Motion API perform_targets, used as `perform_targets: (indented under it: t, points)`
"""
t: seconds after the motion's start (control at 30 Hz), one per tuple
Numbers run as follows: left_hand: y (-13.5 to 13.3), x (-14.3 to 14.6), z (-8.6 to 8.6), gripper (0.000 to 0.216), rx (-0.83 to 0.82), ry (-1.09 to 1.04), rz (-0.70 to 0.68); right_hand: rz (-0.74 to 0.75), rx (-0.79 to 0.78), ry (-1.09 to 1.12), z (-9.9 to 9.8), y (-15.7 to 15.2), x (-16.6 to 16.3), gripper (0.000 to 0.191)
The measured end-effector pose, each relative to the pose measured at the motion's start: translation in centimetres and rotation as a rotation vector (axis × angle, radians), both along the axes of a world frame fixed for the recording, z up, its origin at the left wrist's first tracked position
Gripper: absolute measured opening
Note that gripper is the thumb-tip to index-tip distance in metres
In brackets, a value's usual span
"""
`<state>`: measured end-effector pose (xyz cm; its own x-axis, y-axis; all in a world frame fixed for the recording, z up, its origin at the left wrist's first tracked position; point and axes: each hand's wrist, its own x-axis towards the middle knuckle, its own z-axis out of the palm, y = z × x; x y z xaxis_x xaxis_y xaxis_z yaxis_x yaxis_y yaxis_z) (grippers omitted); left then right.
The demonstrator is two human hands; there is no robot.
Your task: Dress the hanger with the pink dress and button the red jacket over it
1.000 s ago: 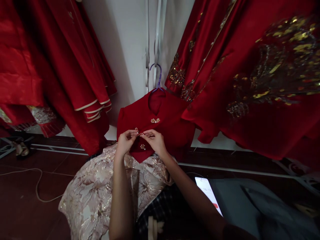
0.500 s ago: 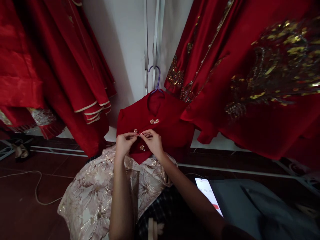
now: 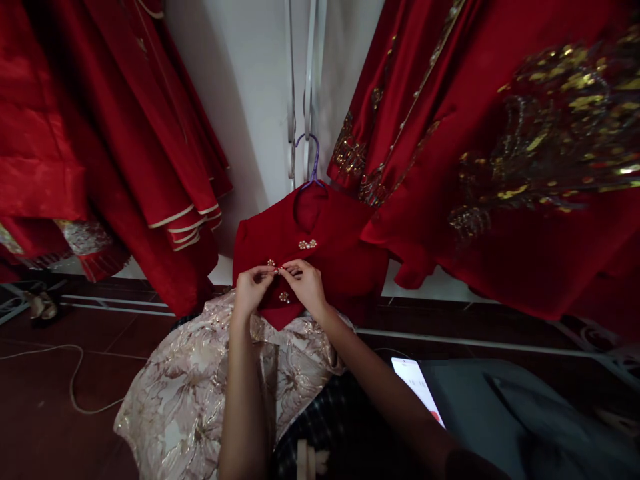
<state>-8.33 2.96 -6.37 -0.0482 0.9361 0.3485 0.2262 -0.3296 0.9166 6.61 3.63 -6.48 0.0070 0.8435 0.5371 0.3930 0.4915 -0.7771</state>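
Note:
A red jacket hangs in front of me on a purple hanger. Jewelled flower-shaped fasteners run down its front: one fastener is closed near the neck, and another sits lower down. My left hand pinches at the front edge beside a flower ornament. From the other side, my right hand pinches the same spot, fingertips nearly meeting the left ones. Between them shows a bit of the middle fastener, mostly covered by the fingers. Below the jacket, a shiny pale floral skirt spreads out.
Red garments hang at the left, and a red dress with gold sequins at the right. A lit phone lies on a grey surface. A white rack bar runs low behind. A cable trails on the floor.
Both hands stay pinched at the middle fastener with hardly any movement. The view has shifted very slightly.

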Motion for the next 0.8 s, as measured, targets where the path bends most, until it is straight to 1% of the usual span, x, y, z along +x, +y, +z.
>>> perform_targets:
  t: [0.13,0.27,0.43,0.57,0.63,0.7,0.73,0.8]
  points:
    - [0.5,-0.1,-0.7,0.024,0.070,0.211,0.062,-0.004,0.007,-0.016,-0.2,0.2,0.0,0.013]
    - [0.3,0.1,-0.3,0.018,0.113,0.384,0.112,-0.001,0.004,-0.013,-0.3,0.2,0.1,0.013]
    - [-0.2,0.3,0.4,0.014,0.172,0.465,0.118,0.016,0.002,0.000,0.0,0.2,0.0,0.012]
    - [-0.2,0.3,0.4,0.010,0.185,0.453,0.104,0.036,-0.013,0.010,0.4,-0.1,0.0,0.012]
    - [-0.3,0.2,0.3,0.014,0.163,0.399,0.116,0.107,-0.069,0.011,0.7,-0.5,0.7,0.015]
    - [-0.6,0.0,0.4,0.021,0.108,0.371,0.104,0.225,-0.149,-0.011,1.2,-1.1,2.2,0.019]
    - [-0.9,-0.2,0.5,0.022,0.081,0.383,0.073,0.286,-0.184,-0.034,1.5,-1.4,3.1,0.021]
    - [-1.6,-0.3,1.0,0.019,0.044,0.461,-0.047,0.374,-0.242,-0.094,2.2,-2.0,5.2,0.022]
